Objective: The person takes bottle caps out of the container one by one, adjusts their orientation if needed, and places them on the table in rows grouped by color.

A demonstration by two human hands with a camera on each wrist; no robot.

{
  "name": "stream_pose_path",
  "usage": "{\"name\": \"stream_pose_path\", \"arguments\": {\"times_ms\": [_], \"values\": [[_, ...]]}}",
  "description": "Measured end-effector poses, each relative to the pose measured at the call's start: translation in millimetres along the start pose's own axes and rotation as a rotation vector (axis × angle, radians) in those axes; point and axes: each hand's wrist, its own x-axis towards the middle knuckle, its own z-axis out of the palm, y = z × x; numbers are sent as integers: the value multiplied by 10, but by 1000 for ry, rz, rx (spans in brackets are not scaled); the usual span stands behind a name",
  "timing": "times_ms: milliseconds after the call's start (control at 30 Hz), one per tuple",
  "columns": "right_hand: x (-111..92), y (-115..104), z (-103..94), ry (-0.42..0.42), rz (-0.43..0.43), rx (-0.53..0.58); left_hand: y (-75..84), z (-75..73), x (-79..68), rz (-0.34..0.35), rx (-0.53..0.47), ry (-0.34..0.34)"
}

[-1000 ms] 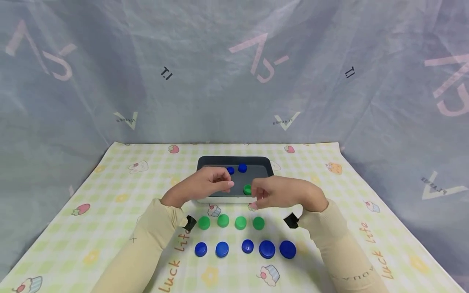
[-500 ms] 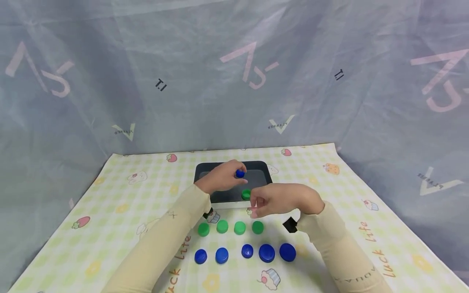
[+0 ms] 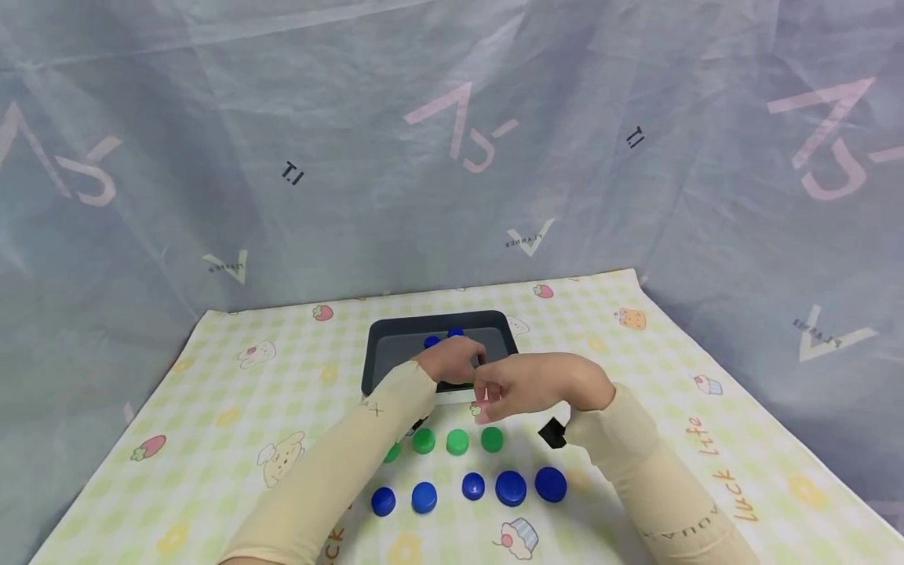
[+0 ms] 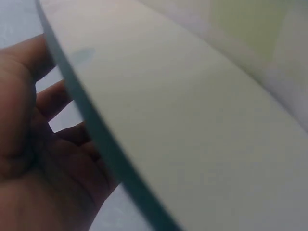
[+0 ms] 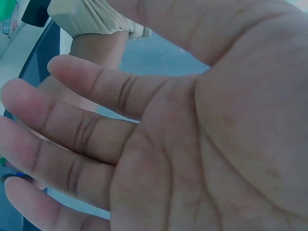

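Left sleeve: from where I watch, the cream sleeve [image 3: 339, 463] slants up toward the tray and partly covers the leftmost green cap.
Tray: the dark tray [image 3: 395, 357] with a pale outer wall lies under and around my left hand, its front right corner behind my right.
Caps in tray: two blue caps [image 3: 432, 342] sit just behind my left hand; a green cap [image 3: 468, 384] shows as a sliver between the hands.
Left hand: my left hand [image 3: 455, 359] reaches down inside the tray; its fingertips are hidden in both views, so I can't tell whether they pinch anything.
Caps on cloth: below the hands, four green caps [image 3: 457, 442] line up, with five blue caps [image 3: 511, 488] in a nearer row.
Right hand: my right hand [image 3: 533, 383] hovers by the tray's front right corner, fingers apart and loosely extended, holding nothing.
Since half a second ago: my left hand has shifted from the blue caps toward the green one, uncovering both blues; my right has barely moved.
Surface: a pale green checked tablecloth [image 3: 240, 384] printed with strawberries, cupcakes and "luck life".
Room: grey-blue curtain [image 3: 353, 204] with pink and black lettering hangs around the table.
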Motion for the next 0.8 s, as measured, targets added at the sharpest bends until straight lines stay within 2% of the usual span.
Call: {"name": "stream_pose_path", "arguments": {"times_ms": [300,533,633,800], "values": [[34,1,44,1,-15,-24,94,41,-23,-8,-32,6],[48,-2,42,-2,6,-31,22,-7,-50,4,-12,8],[39,0,36,-9,29,-25,-58,-81,-142,38,-50,53],[18,8,-2,2,36,-47,-201,-344,-477,61,-250,193]]}}
